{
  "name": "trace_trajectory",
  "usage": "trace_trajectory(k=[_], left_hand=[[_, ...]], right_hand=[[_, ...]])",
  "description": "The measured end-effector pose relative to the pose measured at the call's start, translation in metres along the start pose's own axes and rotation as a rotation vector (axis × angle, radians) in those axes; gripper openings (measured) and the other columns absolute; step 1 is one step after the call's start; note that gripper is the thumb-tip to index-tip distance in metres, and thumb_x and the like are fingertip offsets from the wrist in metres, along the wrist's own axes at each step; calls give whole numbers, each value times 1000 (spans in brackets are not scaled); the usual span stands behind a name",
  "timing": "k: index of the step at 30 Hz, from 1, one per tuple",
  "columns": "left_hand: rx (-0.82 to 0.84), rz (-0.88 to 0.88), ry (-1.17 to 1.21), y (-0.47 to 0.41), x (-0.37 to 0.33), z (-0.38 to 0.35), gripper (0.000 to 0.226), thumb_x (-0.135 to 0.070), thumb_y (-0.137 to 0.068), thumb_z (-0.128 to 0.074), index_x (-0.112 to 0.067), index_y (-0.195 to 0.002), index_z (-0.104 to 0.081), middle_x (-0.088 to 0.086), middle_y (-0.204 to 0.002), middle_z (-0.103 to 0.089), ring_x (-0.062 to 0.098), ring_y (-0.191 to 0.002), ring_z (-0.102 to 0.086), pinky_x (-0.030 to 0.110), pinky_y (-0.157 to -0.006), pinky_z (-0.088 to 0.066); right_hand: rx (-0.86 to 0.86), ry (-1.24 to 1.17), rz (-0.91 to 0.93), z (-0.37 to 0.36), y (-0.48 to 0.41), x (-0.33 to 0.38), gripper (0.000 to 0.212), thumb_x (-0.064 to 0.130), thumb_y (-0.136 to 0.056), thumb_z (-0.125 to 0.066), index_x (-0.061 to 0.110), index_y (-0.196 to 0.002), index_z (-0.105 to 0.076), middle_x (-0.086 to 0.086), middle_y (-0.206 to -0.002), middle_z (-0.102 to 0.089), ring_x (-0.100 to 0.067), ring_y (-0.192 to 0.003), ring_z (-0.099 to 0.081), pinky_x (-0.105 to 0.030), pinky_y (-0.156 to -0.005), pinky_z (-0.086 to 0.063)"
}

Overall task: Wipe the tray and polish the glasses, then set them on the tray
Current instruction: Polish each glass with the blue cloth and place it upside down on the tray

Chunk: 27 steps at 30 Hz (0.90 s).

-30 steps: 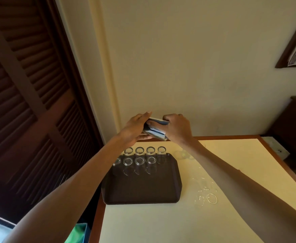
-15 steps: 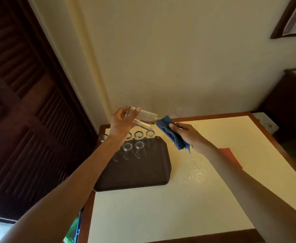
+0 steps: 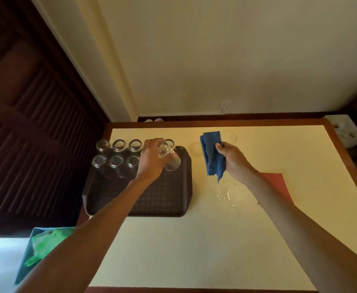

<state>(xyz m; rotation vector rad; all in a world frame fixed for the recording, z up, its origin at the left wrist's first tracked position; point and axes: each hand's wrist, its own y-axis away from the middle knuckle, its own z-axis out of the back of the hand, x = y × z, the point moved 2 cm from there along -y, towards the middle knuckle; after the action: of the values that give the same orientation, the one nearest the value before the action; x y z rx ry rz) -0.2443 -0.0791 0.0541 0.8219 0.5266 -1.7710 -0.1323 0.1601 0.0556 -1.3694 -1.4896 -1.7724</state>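
Placement step: left hand (image 3: 151,160) grips a tilted clear glass (image 3: 169,158) over the brown tray (image 3: 152,199), beside 2 rows of glasses (image 3: 118,153). Right hand (image 3: 233,159) clutches a blue cloth (image 3: 212,153). Next, probably, righting the glass into the second row.

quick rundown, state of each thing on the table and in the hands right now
left hand: closed on a glass, over the tray's far right part
held glass: tilted, not yet set down
glasses on tray: two rows, standing
tray: flat on table, near half bare
right hand: gripping the cloth
blue cloth: folded, hanging from the hand
glasses on table: off the tray, right of it
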Motion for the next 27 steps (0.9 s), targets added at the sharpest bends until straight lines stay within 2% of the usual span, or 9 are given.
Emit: trace_trajectory(k=[5,10,13,15,17,20,22,27], left_hand=[[-9,-5,-221,-14,15,-33,55,-36,-80,-88,-20,-127,-66,7,-128,-55,22,-109,-61,36,-85,-54],[-4,-45,-396,-17,30,-53,65,-40,-75,-90,-18,-131,-65,10,-127,-59,32,-127,-50,53,-100,-51],[1,-40,-473,-15,37,-62,69,-46,-75,-89,-20,-133,-63,8,-132,-59,32,-129,-50,51,-101,-48],[16,-36,-535,-15,38,-67,69,-49,-74,-88,-21,-132,-63,7,-136,-59,32,-132,-48,50,-101,-45],[21,-39,-575,-15,38,-72,69,-51,-74,-88,-21,-130,-63,6,-138,-58,31,-134,-45,50,-102,-43],[11,-40,-603,-15,37,-74,68,-52,-73,-89,-21,-128,-63,7,-139,-57,32,-135,-44,52,-103,-43],[32,-31,-632,-16,36,-73,69,-54,-74,-88,-21,-129,-63,8,-139,-57,33,-136,-43,52,-105,-42],[-12,-94,-613,-21,11,-67,60,-60,-81,-79,-21,-124,-67,7,-129,-61,32,-125,-50,48,-100,-44]], right_hand=[[-18,-32,-43,6,-32,-2,14,14,-104,-50,11,-110,-61,-8,-104,-67,-24,-98,-63,-38,-85,-51],[-85,-90,-75,6,-51,1,14,16,-100,-50,13,-94,-63,-8,-95,-63,-20,-87,-61,-36,-85,-46],[-120,-163,-162,6,-59,4,27,39,-90,-59,15,-99,-67,-5,-90,-65,-20,-84,-63,-37,-83,-47],[-101,-141,-172,7,-62,8,36,53,-86,-63,20,-97,-69,-1,-79,-65,-15,-70,-61,-32,-71,-48],[-108,-89,-149,9,-66,12,35,57,-90,-61,22,-91,-67,0,-73,-59,-11,-55,-54,-27,-57,-44],[-138,-30,-119,14,-71,17,49,65,-88,-60,16,-92,-63,-4,-77,-54,-11,-55,-47,-26,-55,-42],[-149,-16,-120,20,-73,19,55,67,-84,-63,12,-96,-58,-5,-78,-52,-11,-55,-45,-24,-53,-42],[-172,-102,-94,37,-81,29,45,54,-85,-73,14,-97,-56,-1,-74,-47,-11,-50,-40,-22,-45,-40]])
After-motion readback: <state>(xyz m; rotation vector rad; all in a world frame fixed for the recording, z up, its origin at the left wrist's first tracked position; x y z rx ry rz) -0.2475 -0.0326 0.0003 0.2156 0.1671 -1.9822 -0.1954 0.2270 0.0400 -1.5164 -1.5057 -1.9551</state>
